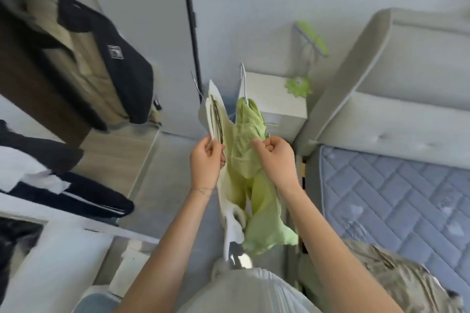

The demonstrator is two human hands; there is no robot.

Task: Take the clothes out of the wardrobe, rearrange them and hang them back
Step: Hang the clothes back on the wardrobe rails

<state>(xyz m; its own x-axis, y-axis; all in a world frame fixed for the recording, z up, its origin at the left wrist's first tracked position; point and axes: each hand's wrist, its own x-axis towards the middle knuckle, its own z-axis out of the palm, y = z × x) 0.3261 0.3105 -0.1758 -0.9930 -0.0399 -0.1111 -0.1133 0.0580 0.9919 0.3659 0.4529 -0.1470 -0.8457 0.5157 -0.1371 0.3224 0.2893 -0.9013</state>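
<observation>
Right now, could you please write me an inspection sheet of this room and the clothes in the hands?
Surface: grey floor, bare where visible.
Job's things: green garment and white garment, each on a hanger.
Clutter: dark and beige clothes hanging at left; camouflage fabric on blue mattress.
Grippers: left hand pinches the white garment; right hand grips the green one.
Cables: nothing seen.
Surroundings: white nightstand, padded headboard.

Bare forearms, a thin bracelet (203, 190) on the left wrist, and a white pleated top (254, 290).
</observation>
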